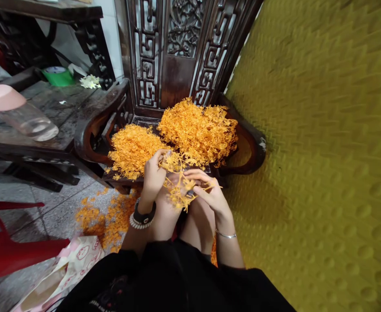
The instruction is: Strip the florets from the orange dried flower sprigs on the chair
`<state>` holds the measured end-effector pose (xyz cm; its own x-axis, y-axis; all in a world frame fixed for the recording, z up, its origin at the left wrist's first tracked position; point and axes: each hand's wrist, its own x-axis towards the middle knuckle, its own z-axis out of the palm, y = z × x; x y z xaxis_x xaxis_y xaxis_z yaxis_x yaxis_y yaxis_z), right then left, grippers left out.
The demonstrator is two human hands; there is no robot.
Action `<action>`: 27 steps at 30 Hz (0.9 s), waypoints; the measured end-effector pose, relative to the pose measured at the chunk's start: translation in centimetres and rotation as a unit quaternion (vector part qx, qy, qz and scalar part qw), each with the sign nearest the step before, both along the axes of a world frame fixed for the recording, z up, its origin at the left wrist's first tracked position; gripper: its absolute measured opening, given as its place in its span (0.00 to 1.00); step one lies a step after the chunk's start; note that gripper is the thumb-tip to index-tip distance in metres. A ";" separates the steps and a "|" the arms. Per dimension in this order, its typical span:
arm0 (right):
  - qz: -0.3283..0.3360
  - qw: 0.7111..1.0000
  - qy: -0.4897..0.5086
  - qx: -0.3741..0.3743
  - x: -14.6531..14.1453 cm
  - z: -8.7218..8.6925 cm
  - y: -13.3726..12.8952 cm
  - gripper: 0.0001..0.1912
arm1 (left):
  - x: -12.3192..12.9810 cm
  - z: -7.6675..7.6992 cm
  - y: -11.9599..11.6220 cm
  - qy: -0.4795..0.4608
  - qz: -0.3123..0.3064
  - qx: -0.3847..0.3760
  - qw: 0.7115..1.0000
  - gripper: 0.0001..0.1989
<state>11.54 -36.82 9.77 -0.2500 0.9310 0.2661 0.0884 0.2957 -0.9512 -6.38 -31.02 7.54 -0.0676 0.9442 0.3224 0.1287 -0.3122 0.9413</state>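
Above my knees, my left hand (pixel 155 172) and my right hand (pixel 209 189) hold an orange branching sprig (pixel 179 190) between them. The fingers of my left hand are closed at the sprig's upper left part. On its right side, my right hand pinches the stems, with a small dark object (pixel 190 193) by the thumb that I cannot make out. Just beyond my hands, a smaller orange pile (pixel 133 149) lies at the left of the dark wooden chair seat, and a larger orange pile (pixel 198 130) lies at the back right.
A side table (pixel 60 104) at the left bears a bottle (pixel 31 119) and green tape (pixel 58 76). Loose orange bits (pixel 112 219) litter the floor near a patterned bag (pixel 76 260) and a red stool (pixel 15 251). A yellow-green textured surface (pixel 317 151) rises at the right.
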 end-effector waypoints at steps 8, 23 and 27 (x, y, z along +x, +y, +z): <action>-0.099 0.985 0.064 -0.126 3.1 -2.2 0.1 0.37 | -0.5 1.8 0.5 0.065 0.095 0.023 0.993 0.08; -0.127 0.980 0.110 -0.111 -3.1 1.2 1.4 0.13 | 1.9 2.5 -1.5 0.139 0.094 0.084 0.982 0.18; -0.208 0.968 0.134 -0.048 -1.6 1.4 1.8 0.15 | 0.2 1.1 -0.7 0.127 0.129 0.057 0.982 0.13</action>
